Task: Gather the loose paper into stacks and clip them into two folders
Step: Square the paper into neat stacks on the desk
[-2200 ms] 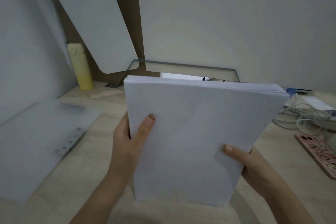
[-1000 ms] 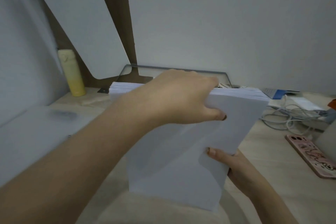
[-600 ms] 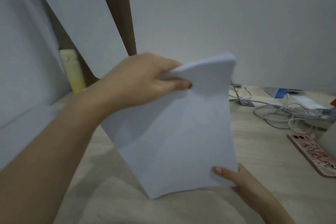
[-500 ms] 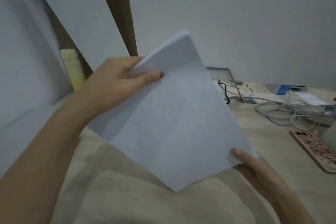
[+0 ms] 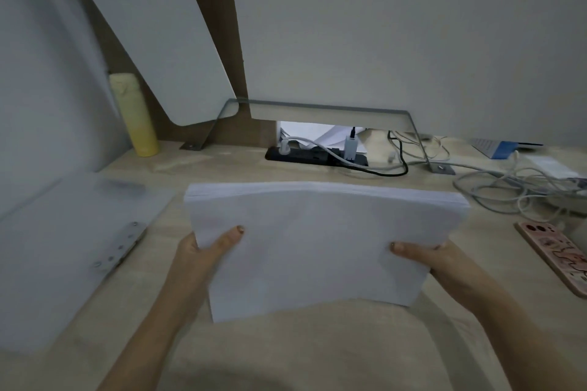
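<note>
Left hand: my left hand gripped the near-left side of the thick stack of white paper sheets, thumb over the top sheet and the fingers hidden beneath.
Right hand: my right hand clamped the near-right side the same way, thumb on top and the rest out of sight under the stack.
Stack: I held it over the pale wood-grain desk in front of me, its far edge raised toward the camera; whether its near edge touched the desk I could not tell. The far edge looked fairly even, with a slight step at its left corner.
Folder: a translucent frosted plastic folder lay open and flat on the desk to my left, well clear of the stack, its metal clip bar bare, with no paper under it.
Second folder: I could not pick one out for certain anywhere in view.
Right side: a pink phone with a cartoon case lay near the stack's right corner.
Far edge: a tangle of grey cables, a black power strip and a yellow cylindrical bottle stood or lay along the back.
Progress: I judged the gathering done for this one stack and the squaring nearly so. Nothing was clipped yet; seating this stack under the clip bar and filling a second folder were both left.
</note>
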